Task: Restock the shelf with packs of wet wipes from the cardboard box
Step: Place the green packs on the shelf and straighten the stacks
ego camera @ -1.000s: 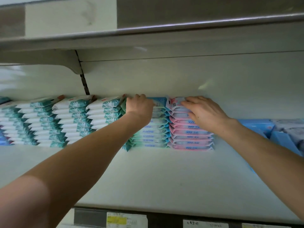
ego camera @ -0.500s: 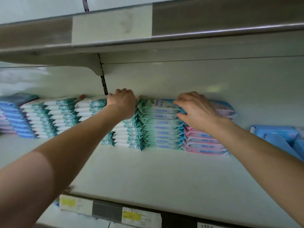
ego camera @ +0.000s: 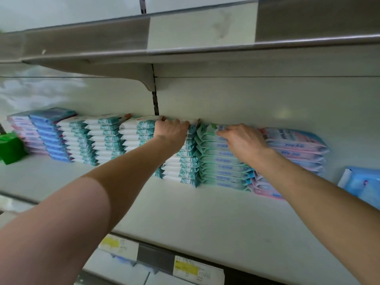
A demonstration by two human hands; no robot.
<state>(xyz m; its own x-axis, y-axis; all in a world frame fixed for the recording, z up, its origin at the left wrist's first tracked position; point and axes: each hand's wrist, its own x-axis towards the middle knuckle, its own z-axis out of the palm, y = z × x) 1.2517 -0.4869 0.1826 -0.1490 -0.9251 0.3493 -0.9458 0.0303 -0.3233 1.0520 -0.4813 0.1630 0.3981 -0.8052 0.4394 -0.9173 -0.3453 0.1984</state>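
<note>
Stacks of wet wipes packs line the back of the white shelf (ego camera: 205, 223). My left hand (ego camera: 170, 130) curls over the top of a white-and-teal stack (ego camera: 185, 167), its fingers hooked on the far edge. Beside it, my right hand (ego camera: 244, 142) lies palm down on a mint-green stack (ego camera: 222, 169), fingertips pressing on the top pack. A pink stack (ego camera: 298, 149) leans against the mint one on the right. More white-and-teal stacks (ego camera: 107, 138) stand to the left. The cardboard box is out of view.
Blue packs (ego camera: 51, 136) and pink packs (ego camera: 20, 130) fill the shelf's left end, beside a green item (ego camera: 10, 149). Light blue packs (ego camera: 362, 186) lie at the right. An upper shelf (ego camera: 185, 44) hangs close overhead. Yellow price labels (ego camera: 187, 268) mark the front edge.
My right hand slid left from the pink stack onto the mint-green one. My left hand stayed on top of the stacks. The view swung, showing more of the shelf's left end.
</note>
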